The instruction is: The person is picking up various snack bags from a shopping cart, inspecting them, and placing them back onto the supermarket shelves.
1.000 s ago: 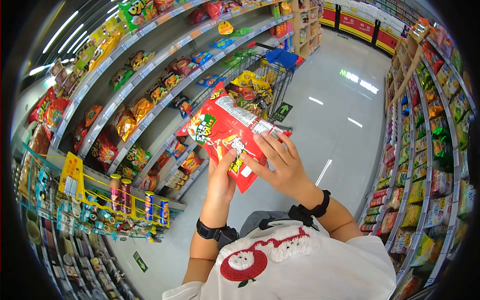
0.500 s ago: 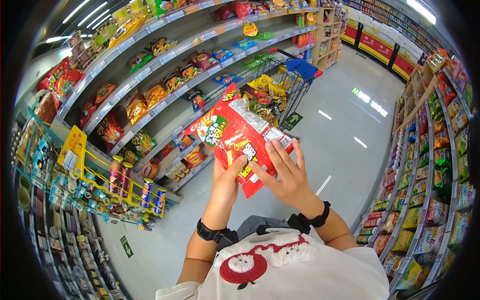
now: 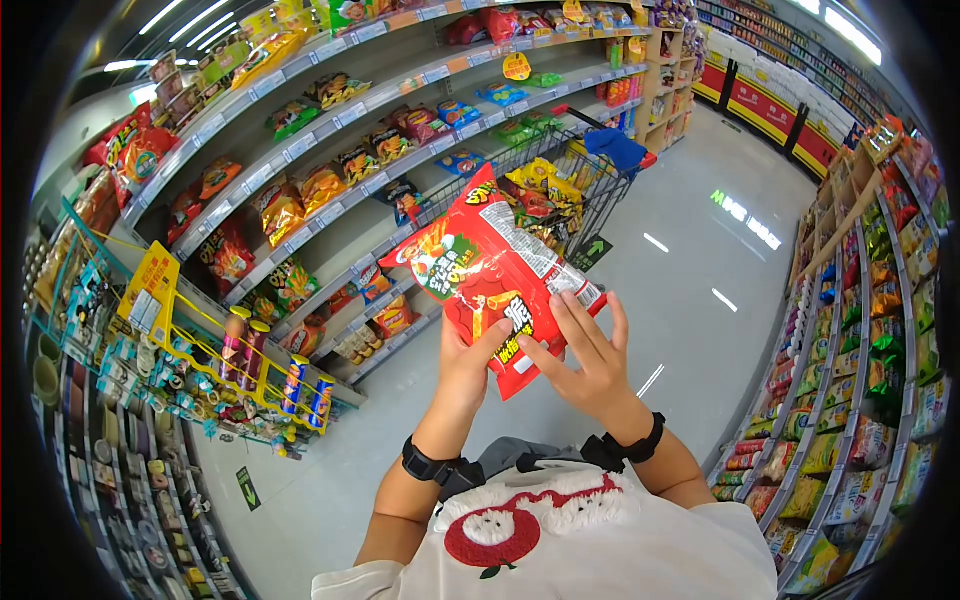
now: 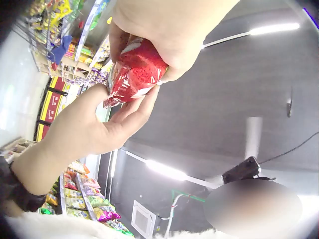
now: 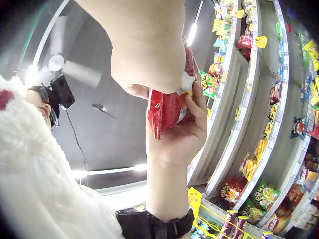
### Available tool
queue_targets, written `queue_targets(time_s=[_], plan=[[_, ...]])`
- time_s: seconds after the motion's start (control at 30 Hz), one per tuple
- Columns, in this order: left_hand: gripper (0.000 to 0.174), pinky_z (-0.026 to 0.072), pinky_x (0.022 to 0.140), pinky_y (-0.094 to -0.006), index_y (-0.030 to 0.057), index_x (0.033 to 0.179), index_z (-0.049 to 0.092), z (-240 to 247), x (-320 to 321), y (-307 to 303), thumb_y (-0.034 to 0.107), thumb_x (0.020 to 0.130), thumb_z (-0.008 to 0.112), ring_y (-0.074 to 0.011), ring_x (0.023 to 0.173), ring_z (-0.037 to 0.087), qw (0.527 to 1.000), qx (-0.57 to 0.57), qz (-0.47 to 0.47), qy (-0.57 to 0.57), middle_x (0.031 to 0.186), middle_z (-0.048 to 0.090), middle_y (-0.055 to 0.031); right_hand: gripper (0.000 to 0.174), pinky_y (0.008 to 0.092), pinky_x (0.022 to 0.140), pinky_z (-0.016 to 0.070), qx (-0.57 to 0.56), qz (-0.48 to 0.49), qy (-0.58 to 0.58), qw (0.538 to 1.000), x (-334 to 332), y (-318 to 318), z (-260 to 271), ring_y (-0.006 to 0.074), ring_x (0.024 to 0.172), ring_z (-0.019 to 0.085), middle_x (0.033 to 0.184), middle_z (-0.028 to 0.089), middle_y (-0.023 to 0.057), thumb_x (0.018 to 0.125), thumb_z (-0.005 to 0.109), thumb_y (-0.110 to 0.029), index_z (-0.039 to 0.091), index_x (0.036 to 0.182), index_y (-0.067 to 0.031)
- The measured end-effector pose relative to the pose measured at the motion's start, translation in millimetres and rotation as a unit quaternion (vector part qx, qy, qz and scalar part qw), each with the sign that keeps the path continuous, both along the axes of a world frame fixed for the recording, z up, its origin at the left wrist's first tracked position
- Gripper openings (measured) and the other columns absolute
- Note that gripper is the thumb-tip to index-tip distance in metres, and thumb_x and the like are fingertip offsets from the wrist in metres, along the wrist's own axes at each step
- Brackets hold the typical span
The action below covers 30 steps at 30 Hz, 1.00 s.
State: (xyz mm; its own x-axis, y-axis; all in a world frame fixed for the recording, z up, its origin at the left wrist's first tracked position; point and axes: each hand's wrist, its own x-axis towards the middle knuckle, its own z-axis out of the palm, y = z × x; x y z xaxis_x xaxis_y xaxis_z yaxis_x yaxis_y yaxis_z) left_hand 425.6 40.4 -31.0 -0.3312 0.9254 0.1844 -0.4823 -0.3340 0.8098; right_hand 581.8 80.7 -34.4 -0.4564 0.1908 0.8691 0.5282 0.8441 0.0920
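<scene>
The person holds a red snack bag (image 3: 497,275) up in front of the chest, in a shop aisle. The bag is tilted, with its top corner pointing up and away.

The left hand (image 3: 468,365) grips the bag's lower edge. From the head view only the thumb shows on the front. The other fingers are hidden behind the bag. The right wrist view shows them curled round the back of it.

The right hand (image 3: 590,365) lies on the bag's lower right corner. Its fingers (image 3: 572,318) are straight and spread out, flat on the front of the bag. They cover part of the print there, so the words on the bag are hard to read.

In both wrist views the hands fill most of the picture. Only a small red piece of the bag peeks out between them.

Behind the bag stands a shopping cart (image 3: 590,170) full of snack packs. The bag hides the cart's near side. Shelves (image 3: 300,150) of snacks run along the left, and their far ends bend away and go blurry. More shelves (image 3: 860,300) on the right are cut off at the picture's edge. The shiny floor (image 3: 700,260) runs between them.
</scene>
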Motion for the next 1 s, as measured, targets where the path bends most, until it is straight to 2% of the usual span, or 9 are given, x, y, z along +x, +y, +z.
queue_targets(time_s=[0.23, 0.47, 0.67, 0.77, 0.87, 0.97, 1.0], plan=[[0.045, 0.0478, 0.085, -0.0322, 0.0011, 0.118, 0.041, 11.3, -9.1, 2.1, 0.002, 0.078, 0.061, -0.0174, 0.098, 0.058, 0.999, 0.02, -0.025, -0.041, 0.112, 0.056, -0.0107, 0.026, 0.0571, 0.1, 0.0256, 0.03, 0.059, 0.056, 0.996, 1.2, 5.6, 1.5, 0.0208, 0.109, 0.054, 0.114, 0.057, 0.0089, 0.075, 0.064, -0.015, 0.061, 0.101, -0.0194], [0.045, 0.0486, 0.084, -0.032, 0.0, 0.119, 0.041, 25.8, -9.3, 3.6, 0.005, 0.079, 0.061, -0.0176, 0.097, 0.058, 0.998, 0.012, -0.051, -0.04, 0.112, 0.056, -0.0115, 0.017, 0.0552, 0.094, 0.0356, 0.031, 0.1, 0.06, 0.993, 6.8, 12.0, 10.3, 0.0239, 0.104, 0.058, 0.11, 0.058, 0.0102, 0.074, 0.065, -0.012, 0.062, 0.091, -0.0111], [0.048, 0.0471, 0.086, -0.0314, 0.0007, 0.121, 0.04, 35.8, -12.0, 8.7, 0.006, 0.079, 0.062, -0.0168, 0.1, 0.057, 0.996, 0.007, -0.083, -0.014, 0.114, 0.055, -0.011, 0.014, 0.0521, 0.089, 0.0405, 0.056, 0.095, 0.066, 0.992, 13.1, 9.9, 16.2, 0.0239, 0.101, 0.059, 0.107, 0.06, 0.0105, 0.073, 0.065, -0.01, 0.06, 0.086, -0.0089], [0.048, 0.0472, 0.086, -0.0313, 0.0006, 0.123, 0.039, 40.9, -9.6, 9.5, 0.007, 0.081, 0.061, -0.0165, 0.1, 0.057, 0.992, -0.003, -0.121, -0.019, 0.115, 0.055, -0.011, 0.015, 0.05, 0.088, 0.0419, 0.06, 0.081, 0.07, 0.992, 17.2, 4.9, 20.9, 0.0233, 0.1, 0.059, 0.106, 0.06, 0.0096, 0.073, 0.066, -0.01, 0.06, 0.086, -0.0096], [0.046, 0.0477, 0.086, -0.0317, 0.0002, 0.122, 0.039, 44.2, -6.5, 7.5, 0.009, 0.082, 0.059, -0.0173, 0.099, 0.058, 0.988, 0.002, -0.152, -0.026, 0.115, 0.055, -0.0113, 0.038, 0.0534, 0.09, 0.0405, 0.058, 0.074, 0.057, 0.994, 22.0, 1.9, 16.8, 0.0258, 0.104, 0.057, 0.112, 0.058, 0.0091, 0.062, 0.073, -0.009, 0.057, 0.096, -0.0117], [0.046, 0.0478, 0.086, -0.0317, 0.0004, 0.122, 0.039, 43.0, -8.0, 4.0, 0.009, 0.082, 0.06, -0.0176, 0.099, 0.058, 0.987, -0.006, -0.157, -0.029, 0.115, 0.055, -0.0115, 0.038, 0.052, 0.09, 0.0408, 0.061, 0.067, 0.059, 0.994, 20.2, -1.3, 15.1, 0.025, 0.104, 0.057, 0.112, 0.058, 0.0082, 0.062, 0.073, -0.01, 0.058, 0.096, -0.0118], [0.046, 0.0477, 0.086, -0.0318, 0.0004, 0.122, 0.039, 42.3, -9.7, 2.4, 0.01, 0.082, 0.06, -0.0177, 0.1, 0.058, 0.988, -0.011, -0.153, -0.03, 0.115, 0.055, -0.0116, 0.032, 0.0503, 0.088, 0.0418, 0.062, 0.066, 0.061, 0.994, 18.1, -2.5, 15.2, 0.0239, 0.102, 0.058, 0.109, 0.059, 0.0078, 0.064, 0.072, -0.011, 0.059, 0.094, -0.0116]])
